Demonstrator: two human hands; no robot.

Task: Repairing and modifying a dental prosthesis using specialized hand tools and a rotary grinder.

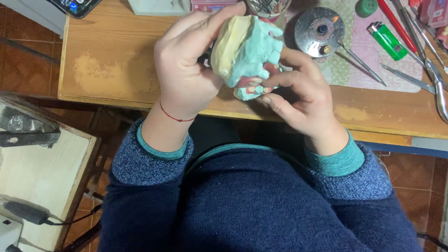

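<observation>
1. Gripping a dental cast (246,49) in the left hand (186,70): fingers curled over the cream side, thumb pressing near the lower edge, hand closed firmly around it.
2. Lifting the cast clear of the tabletop (107,65), hovering just above the near edge, in front of the chest.
3. Tilting the cast with its long axis running from upper right down to lower left, turquoise face turned toward the right hand (298,91).
4. Pinching at the cast's underside with the right hand, fingertips (268,87) narrowed on the pink and white teeth part (252,88); hand nearly closed, touching the cast from below and from the right.
5. Sitting closer to the bulk of the cast: the left hand, carrying it; working only at the lower end: the right hand.
6. Lying well apart, farther back on the right of the tabletop: a round metal burner (320,31), a green lighter (388,41), a metal probe (361,63) and scissors (436,79).
</observation>
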